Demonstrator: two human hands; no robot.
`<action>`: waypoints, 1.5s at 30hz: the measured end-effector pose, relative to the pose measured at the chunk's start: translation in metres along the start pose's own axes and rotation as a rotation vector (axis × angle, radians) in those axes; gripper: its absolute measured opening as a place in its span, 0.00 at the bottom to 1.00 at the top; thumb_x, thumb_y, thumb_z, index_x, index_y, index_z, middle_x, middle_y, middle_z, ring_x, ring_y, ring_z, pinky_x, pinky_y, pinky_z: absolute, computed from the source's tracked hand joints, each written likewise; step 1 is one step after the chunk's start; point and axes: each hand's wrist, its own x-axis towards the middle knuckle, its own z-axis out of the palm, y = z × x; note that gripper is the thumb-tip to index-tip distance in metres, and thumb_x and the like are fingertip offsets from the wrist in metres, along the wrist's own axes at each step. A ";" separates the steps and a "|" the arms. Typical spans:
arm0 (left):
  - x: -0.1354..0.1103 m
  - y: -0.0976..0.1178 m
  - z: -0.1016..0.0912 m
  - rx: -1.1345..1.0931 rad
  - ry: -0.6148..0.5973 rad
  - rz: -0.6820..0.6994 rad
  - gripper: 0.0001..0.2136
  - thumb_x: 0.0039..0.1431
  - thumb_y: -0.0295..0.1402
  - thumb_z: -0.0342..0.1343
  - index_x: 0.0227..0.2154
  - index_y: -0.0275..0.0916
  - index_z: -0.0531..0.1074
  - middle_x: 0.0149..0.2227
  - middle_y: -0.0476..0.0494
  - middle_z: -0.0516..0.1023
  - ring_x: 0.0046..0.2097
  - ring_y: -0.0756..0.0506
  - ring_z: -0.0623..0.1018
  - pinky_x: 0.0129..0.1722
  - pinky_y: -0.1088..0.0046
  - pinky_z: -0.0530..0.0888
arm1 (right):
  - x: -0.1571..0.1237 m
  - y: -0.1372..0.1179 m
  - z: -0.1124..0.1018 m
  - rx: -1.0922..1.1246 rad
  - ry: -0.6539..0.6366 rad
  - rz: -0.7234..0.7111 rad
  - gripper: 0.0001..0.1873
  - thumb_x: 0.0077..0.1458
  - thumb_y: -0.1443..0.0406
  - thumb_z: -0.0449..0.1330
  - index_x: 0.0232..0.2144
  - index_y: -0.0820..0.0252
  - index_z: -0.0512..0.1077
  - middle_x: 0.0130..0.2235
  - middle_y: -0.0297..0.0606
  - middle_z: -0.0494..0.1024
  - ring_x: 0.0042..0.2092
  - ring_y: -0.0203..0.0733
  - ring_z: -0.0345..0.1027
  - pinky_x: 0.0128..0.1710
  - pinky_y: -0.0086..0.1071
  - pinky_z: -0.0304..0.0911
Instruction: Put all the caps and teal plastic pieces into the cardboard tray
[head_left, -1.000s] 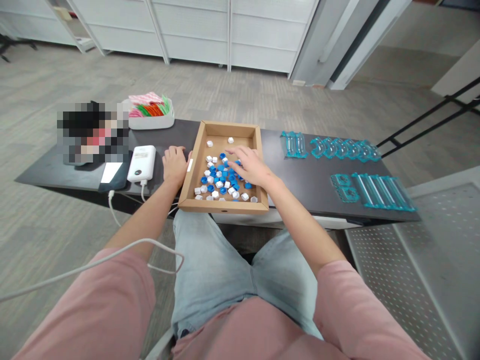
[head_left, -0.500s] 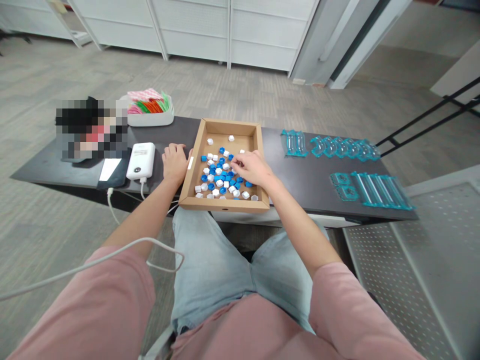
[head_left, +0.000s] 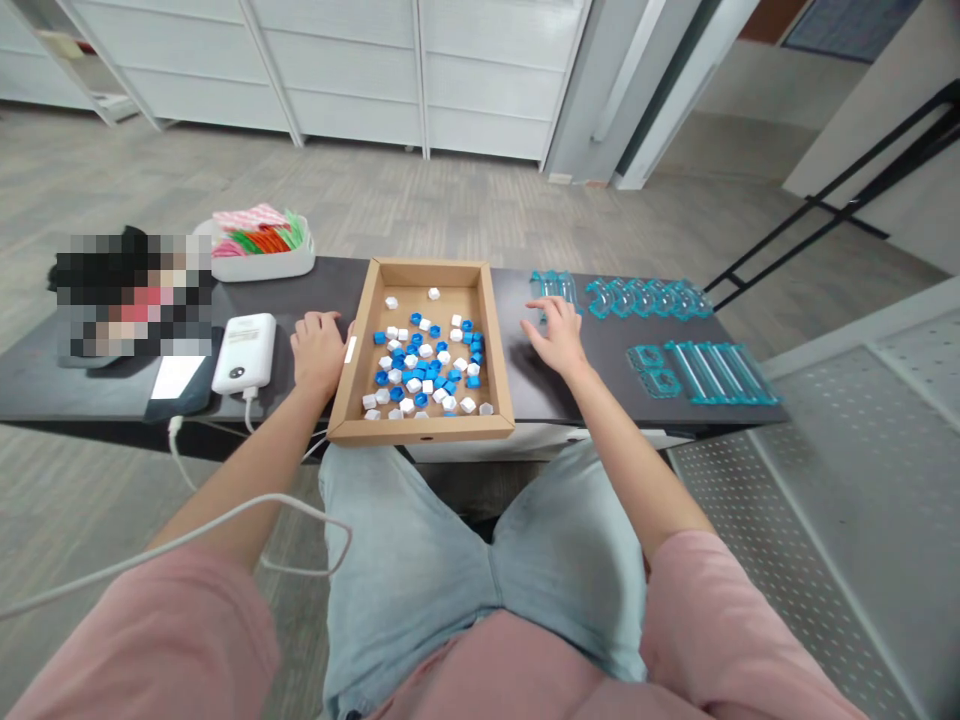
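Sitting up close to a dark counter (head_left: 529,395), a person in a pink top (head_left: 517,660) and pale jeans (head_left: 409,575) has a white cable (head_left: 217,525) looping across the left forearm. At the counter's front edge sits a shallow cardboard tray (head_left: 382,430), with a small dark mark on its near wall and a white label (head_left: 350,349) on its left one; any print there is too small to read. Inside, the small blue and white pieces (head_left: 414,385), many of them hexagonal, lie scattered, thickest in the near half. The left hand (head_left: 318,350) rests loosely beside the tray, its thumb side against the wall, grasping nothing that I can see. To its left stands a white power bank (head_left: 246,345) with faint printing I can't make out. The right hand (head_left: 553,335) hangs over the counter just right of the tray, fingers spread and released. Further right lie clear teal tubes (head_left: 720,374) and flat teal frames (head_left: 655,372), with curved teal pieces (head_left: 649,298) behind. Back left, a white basket (head_left: 262,266) holds colourful strips; white cabinets (head_left: 345,80) line the far side.
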 end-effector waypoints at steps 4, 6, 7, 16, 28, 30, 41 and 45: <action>-0.001 0.001 -0.003 -0.001 -0.023 -0.004 0.27 0.82 0.32 0.44 0.75 0.24 0.70 0.72 0.17 0.68 0.72 0.22 0.68 0.73 0.44 0.67 | -0.006 0.041 0.002 -0.178 -0.002 0.201 0.33 0.70 0.55 0.63 0.73 0.56 0.76 0.79 0.57 0.69 0.77 0.71 0.58 0.74 0.65 0.60; -0.002 0.002 -0.005 0.002 -0.036 -0.009 0.27 0.83 0.31 0.43 0.75 0.23 0.70 0.72 0.17 0.67 0.73 0.22 0.68 0.73 0.43 0.67 | -0.007 0.048 0.008 -0.195 -0.020 0.233 0.31 0.71 0.54 0.63 0.71 0.55 0.78 0.79 0.57 0.69 0.77 0.71 0.58 0.74 0.67 0.59; -0.003 0.003 -0.007 0.009 -0.041 -0.012 0.27 0.83 0.31 0.43 0.75 0.23 0.70 0.73 0.17 0.67 0.73 0.22 0.68 0.73 0.44 0.68 | -0.007 0.049 0.011 -0.193 -0.025 0.228 0.29 0.72 0.54 0.62 0.70 0.55 0.79 0.78 0.57 0.70 0.77 0.71 0.59 0.74 0.67 0.59; 0.001 -0.001 -0.003 0.052 -0.038 -0.008 0.27 0.81 0.28 0.41 0.75 0.26 0.69 0.72 0.16 0.67 0.73 0.23 0.68 0.73 0.45 0.67 | -0.011 0.039 0.005 -0.101 -0.080 0.170 0.22 0.72 0.57 0.62 0.63 0.51 0.84 0.72 0.55 0.74 0.72 0.65 0.66 0.71 0.60 0.59; 0.000 -0.002 -0.005 0.046 -0.060 0.009 0.27 0.82 0.30 0.39 0.74 0.24 0.68 0.72 0.14 0.66 0.74 0.22 0.68 0.74 0.43 0.68 | -0.011 0.032 0.003 -0.135 -0.118 0.152 0.24 0.74 0.58 0.60 0.65 0.53 0.84 0.67 0.56 0.76 0.67 0.66 0.67 0.70 0.59 0.61; 0.001 -0.003 -0.004 0.044 -0.057 0.010 0.27 0.82 0.31 0.39 0.74 0.24 0.68 0.72 0.14 0.66 0.73 0.22 0.68 0.74 0.43 0.68 | -0.010 0.032 0.003 -0.152 -0.121 0.155 0.24 0.74 0.57 0.60 0.66 0.53 0.83 0.67 0.56 0.76 0.67 0.66 0.67 0.70 0.60 0.62; 0.001 -0.003 0.004 -0.023 0.030 0.000 0.28 0.81 0.31 0.40 0.75 0.25 0.69 0.72 0.15 0.70 0.74 0.24 0.70 0.73 0.46 0.68 | -0.005 0.027 -0.001 -0.211 -0.168 0.172 0.26 0.76 0.51 0.61 0.68 0.52 0.83 0.70 0.55 0.74 0.68 0.67 0.65 0.72 0.61 0.62; 0.000 -0.003 0.004 -0.038 0.040 0.002 0.29 0.80 0.31 0.39 0.75 0.22 0.68 0.73 0.16 0.70 0.73 0.23 0.71 0.72 0.45 0.68 | -0.003 0.028 0.000 -0.217 -0.150 0.158 0.26 0.76 0.50 0.61 0.67 0.52 0.83 0.69 0.56 0.75 0.68 0.68 0.65 0.71 0.62 0.64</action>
